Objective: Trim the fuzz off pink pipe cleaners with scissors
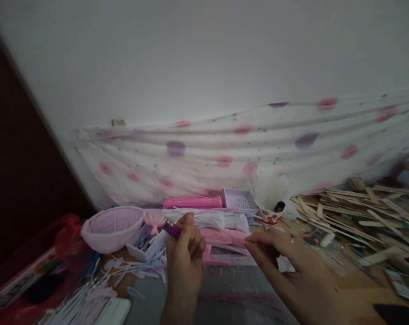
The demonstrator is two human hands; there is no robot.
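Observation:
My left hand (186,246) is closed round a purple lighter (172,229), whose metal top points up and left. To its right, my right hand (285,257) has thumb and index fingertip pinched together. Anything between those fingertips is too thin to make out. Behind both hands lie bundles of pink pipe cleaners (192,202), white pipe cleaners (207,219) and paler pink strands (225,236). A thin pink strand (221,210) runs rightward from near my left fingertips; I cannot tell whether that hand grips it.
A pale pink woven bowl (113,229) stands at left beside a small white box (146,243) of trinkets. Behind are a tray (240,201) of beads and a patterned paper cup (270,215). Wooden sticks (353,216) pile up at right. A spotted cloth (204,153) covers the lower wall.

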